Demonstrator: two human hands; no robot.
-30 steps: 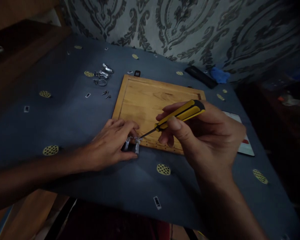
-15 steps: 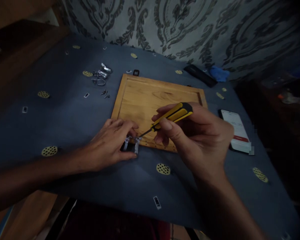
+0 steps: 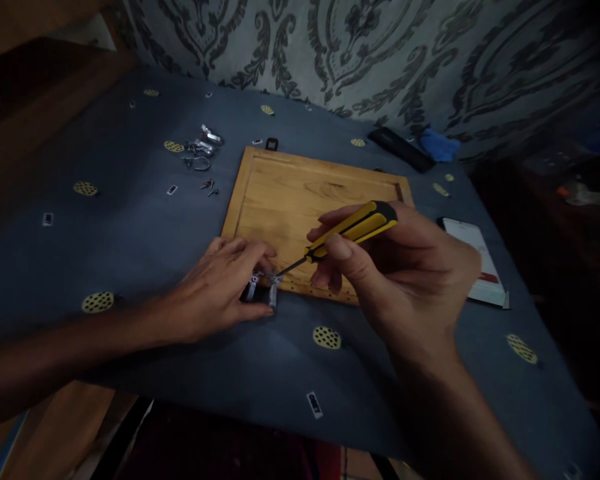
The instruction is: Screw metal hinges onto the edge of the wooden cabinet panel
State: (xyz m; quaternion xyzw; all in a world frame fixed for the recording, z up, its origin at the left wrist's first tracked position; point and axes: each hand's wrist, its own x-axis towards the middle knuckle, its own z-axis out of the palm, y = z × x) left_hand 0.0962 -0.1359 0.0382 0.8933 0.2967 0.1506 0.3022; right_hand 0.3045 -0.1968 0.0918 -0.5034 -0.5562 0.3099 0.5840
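Note:
My right hand (image 3: 405, 273) grips a yellow-and-black screwdriver (image 3: 355, 230), with its shaft slanting down to the left. The tip meets a small silver metal latch (image 3: 273, 295) at the near left edge of a wooden board (image 3: 290, 200). My left hand (image 3: 225, 280) is closed around this latch, thumb at its lower end and fingertips over the board's edge. A second silver piece (image 3: 253, 287) shows between thumb and fingers. Small dark holes run along the board's near edge. Any screw under the tip is too small to make out.
Several silver latches (image 3: 205, 143) and a few loose screws (image 3: 210, 187) lie left of the board on the blue patterned cloth (image 3: 145, 247). A phone (image 3: 473, 253) lies at right. Behind are a dark case (image 3: 401, 150) and a blue cloth (image 3: 440, 145).
My right hand and the screwdriver's handle have shifted slightly to the right, while the tip stays at the latch. My left hand keeps its place.

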